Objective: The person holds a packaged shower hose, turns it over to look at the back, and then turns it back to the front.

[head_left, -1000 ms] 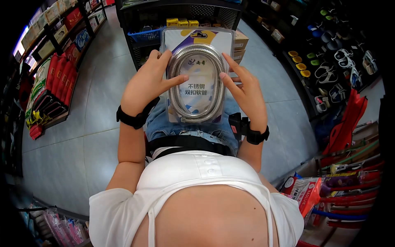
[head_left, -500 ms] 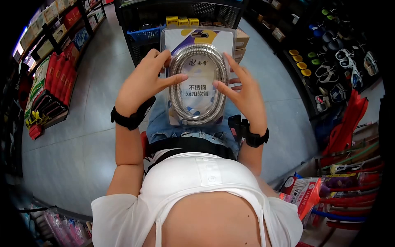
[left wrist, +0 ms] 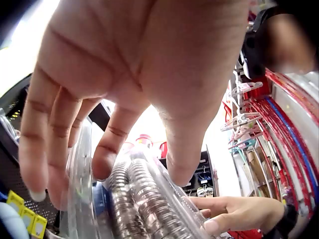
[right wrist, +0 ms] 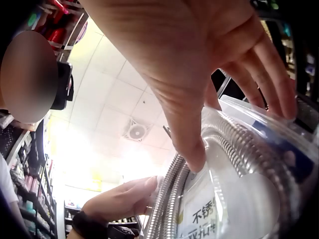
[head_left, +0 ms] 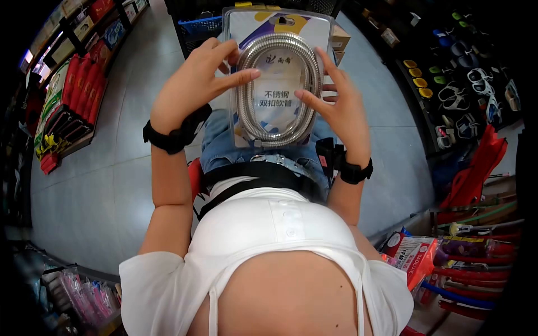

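In the head view a clear blister pack [head_left: 283, 120] with a coiled silver metal flexible hose [head_left: 278, 39] stands upright before the body, its printed front toward me. My left hand [head_left: 193, 81] holds its left edge, thumb over the front and fingers at the back. On the right edge, my right hand [head_left: 346, 106] holds it likewise, its thumb tip on the front inside the coil. The left wrist view shows the pack's side edge between thumb and fingers, with the ribbed hose [left wrist: 144, 199] inside. From the right wrist, the thumb lies on the clear plastic over the hose [right wrist: 172, 194].
Behind the pack stands a dark shelf with a blue basket [head_left: 202, 26]. Red packages [head_left: 84, 84] fill a stand at the left. Slippers and sandals [head_left: 457, 95] hang on a rack at the right. Red and blue tubes [head_left: 471, 280] lie at the lower right, above grey floor tiles [head_left: 386, 168].
The pack and both hands now sit higher and a little farther right in the head view. My right thumb has slid inward over the front. Both hands keep their hold on the edges.
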### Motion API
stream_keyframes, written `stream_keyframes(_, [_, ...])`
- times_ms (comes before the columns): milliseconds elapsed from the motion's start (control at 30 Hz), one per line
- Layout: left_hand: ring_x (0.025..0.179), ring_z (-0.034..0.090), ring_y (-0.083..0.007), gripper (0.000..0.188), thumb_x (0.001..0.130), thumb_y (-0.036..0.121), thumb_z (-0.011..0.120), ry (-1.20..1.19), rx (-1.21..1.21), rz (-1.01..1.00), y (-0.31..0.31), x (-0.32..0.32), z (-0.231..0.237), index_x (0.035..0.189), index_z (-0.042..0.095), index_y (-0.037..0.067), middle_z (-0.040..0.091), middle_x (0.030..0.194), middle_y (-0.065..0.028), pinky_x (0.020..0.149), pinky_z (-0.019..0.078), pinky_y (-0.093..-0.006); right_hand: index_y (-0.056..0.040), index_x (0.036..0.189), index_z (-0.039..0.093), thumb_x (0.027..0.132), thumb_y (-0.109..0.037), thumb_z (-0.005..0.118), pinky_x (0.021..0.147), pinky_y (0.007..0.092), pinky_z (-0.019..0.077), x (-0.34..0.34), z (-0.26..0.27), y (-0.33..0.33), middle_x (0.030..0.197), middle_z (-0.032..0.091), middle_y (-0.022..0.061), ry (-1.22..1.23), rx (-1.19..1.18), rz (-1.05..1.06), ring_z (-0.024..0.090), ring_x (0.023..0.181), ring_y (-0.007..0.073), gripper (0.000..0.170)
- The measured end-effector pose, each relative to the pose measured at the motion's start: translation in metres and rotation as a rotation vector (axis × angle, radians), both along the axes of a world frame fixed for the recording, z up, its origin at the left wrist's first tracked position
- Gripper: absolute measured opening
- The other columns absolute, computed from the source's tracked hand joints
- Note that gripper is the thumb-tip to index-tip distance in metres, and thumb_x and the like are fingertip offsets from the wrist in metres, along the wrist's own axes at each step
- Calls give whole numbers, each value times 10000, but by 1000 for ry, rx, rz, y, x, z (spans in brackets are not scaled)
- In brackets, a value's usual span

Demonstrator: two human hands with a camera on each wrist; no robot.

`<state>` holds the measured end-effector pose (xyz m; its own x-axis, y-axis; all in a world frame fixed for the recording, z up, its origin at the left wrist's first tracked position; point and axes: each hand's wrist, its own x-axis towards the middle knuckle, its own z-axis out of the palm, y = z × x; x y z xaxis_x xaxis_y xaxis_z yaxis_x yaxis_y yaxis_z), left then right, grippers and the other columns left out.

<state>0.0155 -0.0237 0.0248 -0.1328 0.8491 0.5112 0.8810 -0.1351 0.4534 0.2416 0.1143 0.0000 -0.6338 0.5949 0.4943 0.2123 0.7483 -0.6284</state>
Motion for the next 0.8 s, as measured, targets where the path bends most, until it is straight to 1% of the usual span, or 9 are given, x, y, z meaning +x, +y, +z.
stream_keyframes(100, [769,565,-242,567,804,537,688,-30,-23,10,8,-1,-6,970,598,3,533,885,-148,693,488,-328,-207,1411,458,751,-308,800,695,321,560,0,1,-3,1164,577,164,-44,-3,-44,644,921,261,750])
stream_keyframes(200, [754,551,-212,468,838,435,697,3,40,66,15,7,-18,909,549,-4,504,856,-111,657,456,-318,-188,1378,496,734,-336,806,681,340,523,-1,-8,4,1003,605,149,-13,-31,-62,627,819,244,730])
stream_keyframes(300, [733,490,-209,453,853,424,684,10,71,40,18,6,-19,882,531,-2,479,836,-108,650,427,-316,-170,1364,515,752,-340,796,678,334,525,1,-9,8,994,616,149,55,-43,-40,629,816,233,695])
stream_keyframes(400, [716,432,-213,447,861,418,676,-28,79,-2,15,5,-16,863,519,-1,457,816,-102,637,397,-314,-172,1354,531,784,-334,774,673,321,523,4,-3,5,991,620,139,96,-66,-13,637,788,214,641])
stream_keyframes(500, [773,530,-224,532,834,517,667,23,-56,33,10,3,-9,924,582,-1,506,877,-127,692,474,-317,-168,1321,570,826,-334,736,662,302,521,6,6,-4,964,625,129,64,-123,-43,643,762,193,548])
stream_keyframes(600, [696,425,-218,454,858,422,678,13,50,-6,8,4,-11,860,518,-3,453,808,-99,619,385,-315,-165,1290,600,851,-341,706,648,290,521,5,6,-1,934,629,121,78,-115,-57,652,756,179,485])
stream_keyframes(700, [696,429,-219,465,853,436,678,40,67,-7,7,3,-10,858,527,-4,457,807,-101,619,383,-316,-168,1272,616,859,-351,694,643,289,523,5,6,-2,892,630,116,146,-90,-35,656,775,176,458])
stream_keyframes(800, [685,433,-215,466,853,444,674,38,71,0,8,3,-9,853,543,-3,463,794,-98,606,380,-314,-174,1259,625,857,-355,697,643,292,527,4,6,-3,871,630,117,159,-65,-48,661,788,178,447])
